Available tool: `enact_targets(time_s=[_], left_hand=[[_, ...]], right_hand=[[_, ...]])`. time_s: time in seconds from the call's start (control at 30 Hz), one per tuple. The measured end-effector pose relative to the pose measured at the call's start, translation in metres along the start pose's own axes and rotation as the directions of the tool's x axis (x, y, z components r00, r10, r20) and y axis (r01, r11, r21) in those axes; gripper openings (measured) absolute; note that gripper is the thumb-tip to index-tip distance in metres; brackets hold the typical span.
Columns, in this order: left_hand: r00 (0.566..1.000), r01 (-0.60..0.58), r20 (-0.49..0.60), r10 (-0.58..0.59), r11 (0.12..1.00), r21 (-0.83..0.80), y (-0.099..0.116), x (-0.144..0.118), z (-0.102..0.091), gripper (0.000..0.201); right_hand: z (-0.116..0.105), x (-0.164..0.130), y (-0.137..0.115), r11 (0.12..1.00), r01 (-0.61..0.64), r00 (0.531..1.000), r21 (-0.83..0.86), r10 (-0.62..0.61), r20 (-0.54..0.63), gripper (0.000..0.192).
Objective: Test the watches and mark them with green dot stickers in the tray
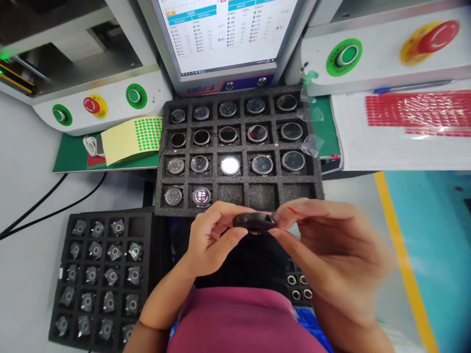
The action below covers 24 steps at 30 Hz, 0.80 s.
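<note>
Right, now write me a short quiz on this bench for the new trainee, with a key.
1. How many round watch faces sit in the black foam tray's row nearest the left hand?
2. What stands directly beyond that tray? A: a pair of scissors; B: a monitor; C: a desk lamp.
3. True or false: the dark piece is lying in that tray.

Key: 1. Two. 2. B. 3. False: it is held up in the left hand, with the right hand's thumb and finger at its other end.
</note>
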State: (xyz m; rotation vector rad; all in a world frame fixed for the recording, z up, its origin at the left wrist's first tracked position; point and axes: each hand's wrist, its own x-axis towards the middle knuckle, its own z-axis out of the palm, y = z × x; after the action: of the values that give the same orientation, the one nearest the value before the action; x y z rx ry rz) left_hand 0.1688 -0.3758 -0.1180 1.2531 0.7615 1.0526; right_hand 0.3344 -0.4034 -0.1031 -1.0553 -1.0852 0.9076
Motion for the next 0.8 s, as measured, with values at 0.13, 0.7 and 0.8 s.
enact_targets(time_s=[0.13,0.7,0.8], left_hand=[[0.997,-0.072,0.017,0.071,0.996,0.052,-0.001,-0.003,-0.001,0.026],[0.938,-0.239,-0.094,0.333,0.820,0.521,0.005,-0.010,0.009,0.052],[0.840,-0.117,-0.382,0.385,0.816,0.567,0.002,-0.006,0.006,0.038]], right_hand=[[0.004,-0.003,0.003,0.999,0.045,0.998,-0.022,-0.045,-0.044,0.046],[0.017,-0.008,0.012,0.991,0.085,0.990,-0.105,-0.096,-0.105,0.035],[-0.003,0.009,0.022,0.953,0.185,0.943,-0.241,-0.241,-0.231,0.040]])
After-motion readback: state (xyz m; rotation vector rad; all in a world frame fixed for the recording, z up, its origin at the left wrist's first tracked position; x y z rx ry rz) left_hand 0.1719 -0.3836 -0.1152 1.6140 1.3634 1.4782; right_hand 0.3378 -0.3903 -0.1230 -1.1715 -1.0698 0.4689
